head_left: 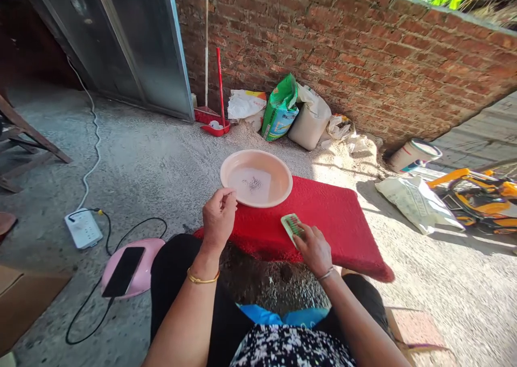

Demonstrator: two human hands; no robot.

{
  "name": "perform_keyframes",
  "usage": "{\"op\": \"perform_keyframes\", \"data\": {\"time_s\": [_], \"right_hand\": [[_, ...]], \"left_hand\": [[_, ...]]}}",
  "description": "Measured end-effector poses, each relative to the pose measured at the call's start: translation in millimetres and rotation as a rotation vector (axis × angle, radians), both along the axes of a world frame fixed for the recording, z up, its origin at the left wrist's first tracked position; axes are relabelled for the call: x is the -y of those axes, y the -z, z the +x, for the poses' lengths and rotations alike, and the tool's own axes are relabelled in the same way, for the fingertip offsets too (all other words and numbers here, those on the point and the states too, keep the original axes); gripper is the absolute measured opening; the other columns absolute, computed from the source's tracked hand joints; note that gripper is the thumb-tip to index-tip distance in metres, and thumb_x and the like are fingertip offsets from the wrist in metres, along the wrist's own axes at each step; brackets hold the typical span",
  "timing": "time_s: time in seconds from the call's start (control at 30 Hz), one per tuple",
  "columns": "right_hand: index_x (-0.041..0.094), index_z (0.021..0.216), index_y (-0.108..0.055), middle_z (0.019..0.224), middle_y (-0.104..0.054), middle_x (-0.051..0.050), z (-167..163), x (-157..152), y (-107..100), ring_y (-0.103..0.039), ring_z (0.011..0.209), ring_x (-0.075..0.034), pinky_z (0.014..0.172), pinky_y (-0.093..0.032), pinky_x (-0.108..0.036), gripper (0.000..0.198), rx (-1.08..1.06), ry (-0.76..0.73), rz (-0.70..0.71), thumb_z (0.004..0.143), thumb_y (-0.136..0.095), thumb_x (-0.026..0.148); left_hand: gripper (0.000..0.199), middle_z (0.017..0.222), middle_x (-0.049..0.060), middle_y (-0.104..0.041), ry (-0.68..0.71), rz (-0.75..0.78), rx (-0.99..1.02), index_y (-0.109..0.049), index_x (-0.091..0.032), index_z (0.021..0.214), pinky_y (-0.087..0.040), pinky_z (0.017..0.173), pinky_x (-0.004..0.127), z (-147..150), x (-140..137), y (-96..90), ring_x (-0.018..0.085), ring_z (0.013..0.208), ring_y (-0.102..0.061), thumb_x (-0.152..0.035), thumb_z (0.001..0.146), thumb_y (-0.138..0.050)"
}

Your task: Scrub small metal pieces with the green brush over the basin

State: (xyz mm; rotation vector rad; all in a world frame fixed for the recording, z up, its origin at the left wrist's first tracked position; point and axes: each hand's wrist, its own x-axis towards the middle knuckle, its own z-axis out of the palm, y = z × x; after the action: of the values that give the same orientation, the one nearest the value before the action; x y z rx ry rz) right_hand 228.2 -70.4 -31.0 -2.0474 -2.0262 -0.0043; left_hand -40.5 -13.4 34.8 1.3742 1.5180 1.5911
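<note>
My left hand [220, 213] is raised at the near left rim of a peach plastic basin [285, 195]. Its fingertips are pinched together, and whatever may be between them is too small to make out. Inside the basin lies a white sheet [262, 193] with a cluster of small dark bits [253, 183] on it. To the right, my right hand [315, 247] grips the near end of a small light-green rectangular piece [290, 224] with darker rows across it, perhaps a brush. It is over a red cloth-covered surface [327, 208], on which the basin partly rests.
On the left floor are a white power strip [83, 228], black cables and a pink stool [147, 259] bearing a phone [126, 270]. Sacks [311, 117], a red dustpan [218, 129] and a bucket [414, 155] stand along the brick wall. A brick [418, 326] lies at right.
</note>
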Motion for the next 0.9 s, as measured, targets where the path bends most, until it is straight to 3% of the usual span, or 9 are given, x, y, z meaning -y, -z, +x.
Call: {"op": "perform_keyframes", "data": {"time_s": [0.17,0.23,0.33,0.47,0.63,0.9], "right_hand": [[0.024,0.116,-0.056,0.093,-0.056,-0.006,-98,-16,-2,-0.050,0.085,-0.019,0.076,-0.040,-0.030,0.032,0.042,-0.387,0.021,0.085,-0.056,0.032],[0.025,0.116,-0.055,0.094,-0.055,-0.006,-115,-23,-1,-0.049,0.087,-0.020,0.077,-0.039,-0.030,0.033,0.071,-0.439,0.002,0.085,-0.057,0.034],[0.025,0.118,-0.054,0.095,-0.054,-0.006,-112,-31,3,-0.048,0.087,-0.020,0.077,-0.038,-0.030,0.035,0.094,-0.408,-0.035,0.085,-0.058,0.035],[0.025,0.124,-0.051,0.096,-0.054,-0.006,-66,-34,11,-0.048,0.088,-0.019,0.076,-0.038,-0.028,0.040,0.103,-0.262,-0.047,0.085,-0.057,0.033],[0.022,0.122,-0.054,0.097,-0.055,-0.007,26,-26,19,-0.051,0.090,-0.020,0.075,-0.039,-0.029,0.036,0.098,0.040,-0.040,0.088,-0.053,0.034],[0.021,0.125,-0.052,0.105,-0.055,-0.011,156,22,23,-0.054,0.094,-0.023,0.074,-0.042,-0.032,0.042,0.021,0.536,-0.049,0.088,-0.047,0.041]], "left_hand": [[0.020,0.066,-0.002,-0.063,-0.010,-0.017,-0.022,-0.063,-0.019,0.088,-0.050,0.056,0.021,-1,-1,0.4,0.010,0.058,-0.060,-0.034,0.081,-0.052],[0.020,0.064,-0.002,-0.062,-0.015,-0.025,-0.028,-0.063,-0.019,0.087,-0.050,0.057,0.021,-2,-1,-0.9,0.010,0.057,-0.060,-0.034,0.081,-0.053],[0.020,0.063,-0.003,-0.061,-0.003,-0.041,-0.038,-0.063,-0.019,0.087,-0.050,0.058,0.022,0,-1,-2.7,0.010,0.057,-0.060,-0.034,0.080,-0.053],[0.020,0.065,-0.002,-0.062,0.013,-0.048,-0.039,-0.063,-0.019,0.088,-0.051,0.060,0.022,3,-1,-2.7,0.011,0.057,-0.061,-0.034,0.080,-0.054],[0.020,0.065,-0.003,-0.062,0.034,-0.031,-0.057,-0.064,-0.019,0.090,-0.051,0.060,0.023,9,-3,2.8,0.011,0.058,-0.061,-0.034,0.080,-0.054],[0.021,0.068,-0.001,-0.066,0.063,-0.011,-0.236,-0.064,-0.019,0.091,-0.050,0.063,0.024,24,-7,8.9,0.013,0.062,-0.063,-0.033,0.080,-0.053]]}}
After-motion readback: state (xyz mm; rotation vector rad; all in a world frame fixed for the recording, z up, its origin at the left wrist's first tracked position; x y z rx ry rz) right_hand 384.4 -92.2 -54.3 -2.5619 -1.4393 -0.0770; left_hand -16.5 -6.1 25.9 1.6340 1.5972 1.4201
